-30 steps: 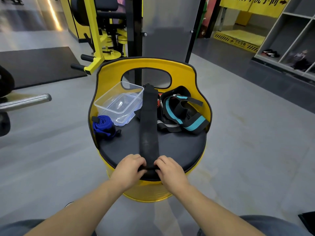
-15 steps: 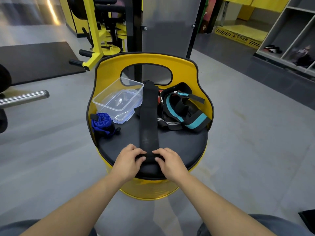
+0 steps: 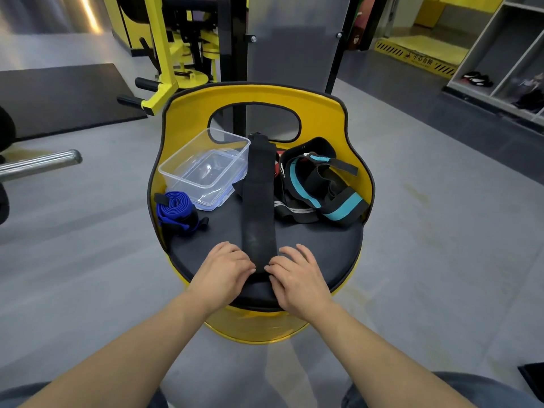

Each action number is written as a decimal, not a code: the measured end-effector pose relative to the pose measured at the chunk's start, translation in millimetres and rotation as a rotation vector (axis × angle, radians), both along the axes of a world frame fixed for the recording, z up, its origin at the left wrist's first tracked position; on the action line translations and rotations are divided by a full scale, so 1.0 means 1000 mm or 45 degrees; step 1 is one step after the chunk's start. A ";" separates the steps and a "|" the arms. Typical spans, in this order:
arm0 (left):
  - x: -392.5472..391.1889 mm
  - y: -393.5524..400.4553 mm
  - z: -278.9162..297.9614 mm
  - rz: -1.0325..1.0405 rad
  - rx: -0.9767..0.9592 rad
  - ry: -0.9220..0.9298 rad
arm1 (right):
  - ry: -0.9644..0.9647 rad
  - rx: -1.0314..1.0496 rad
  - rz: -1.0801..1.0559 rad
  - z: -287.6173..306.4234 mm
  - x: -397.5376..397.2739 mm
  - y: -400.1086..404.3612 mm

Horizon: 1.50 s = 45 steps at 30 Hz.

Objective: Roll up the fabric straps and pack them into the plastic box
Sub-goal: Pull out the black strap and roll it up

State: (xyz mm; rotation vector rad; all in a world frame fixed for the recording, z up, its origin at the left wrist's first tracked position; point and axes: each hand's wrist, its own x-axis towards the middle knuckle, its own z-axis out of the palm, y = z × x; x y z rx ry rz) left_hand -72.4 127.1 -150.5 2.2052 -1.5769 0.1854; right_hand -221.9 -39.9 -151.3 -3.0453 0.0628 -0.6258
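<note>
Gym floor, yellow barrel seat (image 3: 329,113) with a black pad. Far left, the blue strap (image 3: 173,209) sits rolled but unpacked beside the empty plastic box (image 3: 206,169). Left hand (image 3: 223,269) and right hand (image 3: 297,278) pinch the near end of the long black strap (image 3: 259,201), roll barely begun. Rightmost, a teal-striped strap pile (image 3: 321,187) waits

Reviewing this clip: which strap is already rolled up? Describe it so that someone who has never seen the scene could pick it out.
Find the yellow drum seat with the black cushion. At the cushion's left edge, just in front of the clear plastic box, sits the blue strap. It is the only blue one and the only one wound up; the other straps lie loose or flat.
</note>
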 end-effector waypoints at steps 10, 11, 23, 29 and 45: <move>-0.007 0.000 0.000 0.071 0.124 0.065 | 0.149 0.230 0.021 0.005 0.010 0.000; -0.009 0.001 0.001 0.092 0.128 0.061 | 0.175 0.237 0.005 0.006 0.010 0.001; -0.017 -0.013 0.009 0.348 0.120 0.440 | 0.370 0.541 -0.264 0.019 0.017 0.007; -0.006 -0.024 0.016 0.536 0.031 0.548 | 0.226 0.529 -0.360 0.023 0.034 -0.003; -0.003 -0.016 0.010 0.285 0.244 0.275 | 0.379 0.435 -0.189 0.014 0.025 -0.006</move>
